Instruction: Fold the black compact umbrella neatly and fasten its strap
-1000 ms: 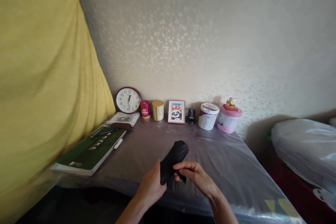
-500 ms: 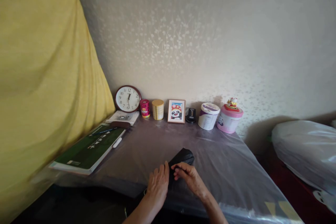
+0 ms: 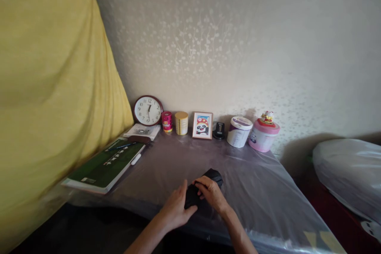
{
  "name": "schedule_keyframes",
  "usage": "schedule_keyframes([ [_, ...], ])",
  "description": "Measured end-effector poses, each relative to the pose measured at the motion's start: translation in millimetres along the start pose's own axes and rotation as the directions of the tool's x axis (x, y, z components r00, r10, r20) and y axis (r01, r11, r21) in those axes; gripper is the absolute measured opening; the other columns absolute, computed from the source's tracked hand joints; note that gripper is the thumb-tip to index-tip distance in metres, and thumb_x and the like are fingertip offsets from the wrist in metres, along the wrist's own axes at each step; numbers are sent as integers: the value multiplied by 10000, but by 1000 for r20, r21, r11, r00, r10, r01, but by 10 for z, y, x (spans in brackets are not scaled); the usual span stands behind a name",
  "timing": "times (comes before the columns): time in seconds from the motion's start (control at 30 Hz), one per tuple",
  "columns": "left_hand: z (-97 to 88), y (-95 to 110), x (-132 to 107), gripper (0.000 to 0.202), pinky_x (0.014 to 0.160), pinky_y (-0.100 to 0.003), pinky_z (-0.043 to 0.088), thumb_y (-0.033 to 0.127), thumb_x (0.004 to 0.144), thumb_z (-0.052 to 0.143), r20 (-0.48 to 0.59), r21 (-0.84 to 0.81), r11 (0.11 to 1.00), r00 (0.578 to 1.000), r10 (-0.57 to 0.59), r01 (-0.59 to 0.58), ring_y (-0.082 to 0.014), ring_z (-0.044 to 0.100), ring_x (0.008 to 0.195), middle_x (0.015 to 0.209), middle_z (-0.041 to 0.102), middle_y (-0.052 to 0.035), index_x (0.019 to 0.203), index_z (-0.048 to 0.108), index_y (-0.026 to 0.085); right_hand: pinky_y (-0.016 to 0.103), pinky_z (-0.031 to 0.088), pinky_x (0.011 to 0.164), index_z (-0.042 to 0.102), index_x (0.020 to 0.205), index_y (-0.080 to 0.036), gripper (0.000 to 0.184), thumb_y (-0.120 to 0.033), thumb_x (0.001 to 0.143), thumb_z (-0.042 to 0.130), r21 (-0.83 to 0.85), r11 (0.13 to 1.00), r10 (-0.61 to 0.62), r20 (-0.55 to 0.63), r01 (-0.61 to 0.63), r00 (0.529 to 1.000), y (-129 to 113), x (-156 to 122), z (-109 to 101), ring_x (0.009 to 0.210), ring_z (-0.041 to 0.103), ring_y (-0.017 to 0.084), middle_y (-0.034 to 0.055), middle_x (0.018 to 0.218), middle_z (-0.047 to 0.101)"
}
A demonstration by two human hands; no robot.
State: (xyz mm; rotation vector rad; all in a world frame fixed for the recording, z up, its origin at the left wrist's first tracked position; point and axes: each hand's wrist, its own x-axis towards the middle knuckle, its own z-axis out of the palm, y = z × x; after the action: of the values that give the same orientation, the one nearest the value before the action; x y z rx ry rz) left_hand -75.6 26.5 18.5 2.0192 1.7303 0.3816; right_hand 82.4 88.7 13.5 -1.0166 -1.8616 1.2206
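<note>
A black folded umbrella [image 3: 214, 174] lies slanted on the plastic-covered table, its far end pointing to the upper right. My left hand [image 3: 176, 208] is around its near end, thumb on the near side and forefinger on the far side. Over the umbrella's middle, my right hand [image 3: 210, 192] is closed, thumb and fingers pinched against the black fabric. Whatever small part sits between those fingertips is hidden.
A green book [image 3: 104, 164] lies at left with a pen [image 3: 123, 146] and brown case [image 3: 139, 139]; a white stick-like item [image 3: 136, 159] is beside it. Along the wall stand a clock [image 3: 148, 110], tins, a panda picture [image 3: 203, 126], a black object [image 3: 219, 130] and two tubs.
My left hand has turned and opened its thumb away from the fingers around the near end. My right hand has shifted slightly up and left across the umbrella. The view has shifted slightly.
</note>
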Motion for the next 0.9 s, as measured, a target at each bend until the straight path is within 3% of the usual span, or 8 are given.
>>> schedule_keyframes([
  [0.13,-72,-74,60,502,818,-285,451,438,666,562,18,-26,1000,1000,-9,9,-193,571,947,1040,579,-63,1106,527,198,180,485,472,670,880,-210,236,-346,822,486,26,999,20,-20,-19,1000,-32,-20,-8,585,541,85,12,826,543],
  [0.23,-49,-40,81,414,797,-280,448,362,612,605,-39,3,1000,999,-13,13,-188,558,918,972,567,-39,988,556,199,203,502,508,676,887,-209,247,-376,816,508,49,999,4,-37,-3,999,-53,-85,-34,599,551,86,22,883,525],
  [0.37,13,3,75,432,905,-365,393,269,649,578,-144,85,996,989,-13,25,-230,494,1043,1094,514,-60,1069,503,197,212,503,583,685,894,-224,242,-380,827,513,16,997,-77,-80,79,994,-40,-197,-58,678,557,105,29,878,524],
  [0.5,122,0,18,579,964,-369,360,191,728,533,-164,138,990,986,4,19,-238,438,1150,1287,407,-115,1275,344,166,220,494,619,683,911,-227,215,-338,839,513,-64,986,-157,-93,151,983,-7,-277,-41,673,561,109,27,833,543],
  [0.63,198,17,-49,700,939,-389,393,129,764,509,-178,220,975,983,41,-1,-228,472,1118,1276,429,-95,1367,174,248,235,483,695,665,955,-228,212,-262,864,478,-163,960,-240,-76,226,968,-11,-373,-15,714,579,118,33,843,564],
  [0.77,212,28,-66,631,852,-370,460,129,782,509,-212,375,927,973,95,-9,-220,532,1038,1222,472,-86,1335,254,294,230,470,768,646,988,-240,236,-202,875,442,-263,923,-291,-2,280,957,5,-526,-10,849,585,134,47,928,582],
  [0.9,229,24,-68,562,816,-387,478,130,792,501,-230,421,907,966,114,-7,-233,550,1007,1216,475,-96,1298,326,300,216,466,768,645,964,-236,226,-194,878,439,-301,915,-280,-1,267,960,58,-631,-9,859,591,132,46,935,592],
])
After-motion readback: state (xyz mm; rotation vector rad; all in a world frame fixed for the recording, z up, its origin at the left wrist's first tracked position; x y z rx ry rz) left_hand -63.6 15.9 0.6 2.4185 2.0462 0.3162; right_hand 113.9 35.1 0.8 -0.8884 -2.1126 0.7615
